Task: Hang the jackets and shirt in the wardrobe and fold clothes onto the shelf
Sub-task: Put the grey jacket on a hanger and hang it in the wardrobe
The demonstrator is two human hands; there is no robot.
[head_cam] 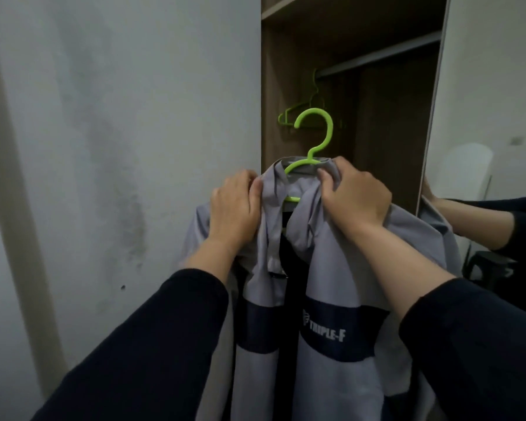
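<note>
1. Head view: a grey jacket with a navy chest band hangs on a lime-green plastic hanger, held up near the open brown wooden wardrobe.
2. The left hand pinches the left collar; the right hand clutches the right collar.
3. Far inside, spare green hangers hang from the grey metal rail.

I see a smooth, matt grey cloth jacket on a glossy green plastic hanger, a wood-grain wardrobe with a dull metal rail, and a stained painted wall.
</note>
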